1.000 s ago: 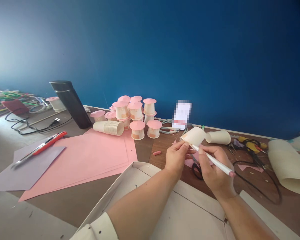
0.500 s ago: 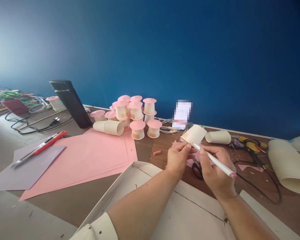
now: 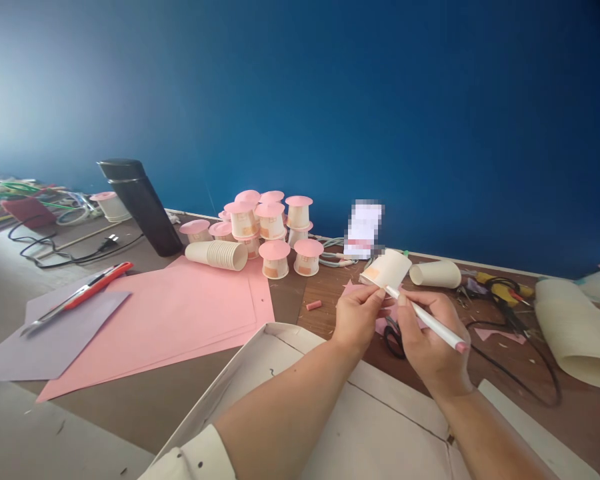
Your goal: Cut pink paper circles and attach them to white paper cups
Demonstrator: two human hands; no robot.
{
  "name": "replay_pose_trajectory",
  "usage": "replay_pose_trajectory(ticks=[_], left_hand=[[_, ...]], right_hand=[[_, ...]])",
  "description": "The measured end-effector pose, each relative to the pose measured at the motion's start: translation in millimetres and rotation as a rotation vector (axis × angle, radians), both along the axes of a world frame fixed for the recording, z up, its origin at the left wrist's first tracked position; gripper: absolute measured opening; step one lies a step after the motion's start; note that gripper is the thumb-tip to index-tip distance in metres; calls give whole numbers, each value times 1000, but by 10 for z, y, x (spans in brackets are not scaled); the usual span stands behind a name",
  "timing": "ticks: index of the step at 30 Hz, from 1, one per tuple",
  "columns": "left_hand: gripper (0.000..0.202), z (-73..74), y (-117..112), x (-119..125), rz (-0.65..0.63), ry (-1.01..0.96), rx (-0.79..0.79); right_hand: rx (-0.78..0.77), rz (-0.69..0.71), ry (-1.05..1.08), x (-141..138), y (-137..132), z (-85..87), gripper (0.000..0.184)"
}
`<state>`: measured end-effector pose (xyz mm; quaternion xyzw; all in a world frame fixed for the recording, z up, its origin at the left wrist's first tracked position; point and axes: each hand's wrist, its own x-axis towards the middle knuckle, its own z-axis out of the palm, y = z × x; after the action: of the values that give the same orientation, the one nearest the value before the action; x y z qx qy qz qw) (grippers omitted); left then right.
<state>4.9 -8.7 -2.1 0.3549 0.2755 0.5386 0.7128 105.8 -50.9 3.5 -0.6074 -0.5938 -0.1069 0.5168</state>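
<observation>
My left hand (image 3: 356, 315) pinches the rim end of a white paper cup (image 3: 393, 267), which is tilted and bears an orange patch on its side. Between the fingers of my right hand (image 3: 433, 333) is a white marker (image 3: 437, 325) with a pink end; its tip meets the cup's side near my left fingertips. A small pink marker cap (image 3: 314, 305) lies on the table left of my hands. Behind it stand several paper cups with pink cone roofs (image 3: 275, 250), some stacked on others. Pink paper scraps and dark-handled scissors (image 3: 394, 339) lie partly hidden under my hands.
Pink paper sheets (image 3: 180, 320) lie at left, with a red utility knife (image 3: 97, 285) on purple paper (image 3: 80, 333). Behind are a black bottle (image 3: 143, 207) and nested cups (image 3: 215, 255). A propped phone (image 3: 363, 230), black cable (image 3: 517, 387) and larger cup stack (image 3: 570, 327) stand right.
Both hands stay almost in place, the cup still held and the marker tip still against it. The marker's rear end has dipped slightly to the left.
</observation>
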Motion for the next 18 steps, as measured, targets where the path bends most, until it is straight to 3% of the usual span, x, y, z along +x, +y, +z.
replay_pose_trajectory(ticks=[18], left_hand=[[21,-25,13,30,20,27,-2]], right_hand=[[5,-12,12,12,16,-6,14]])
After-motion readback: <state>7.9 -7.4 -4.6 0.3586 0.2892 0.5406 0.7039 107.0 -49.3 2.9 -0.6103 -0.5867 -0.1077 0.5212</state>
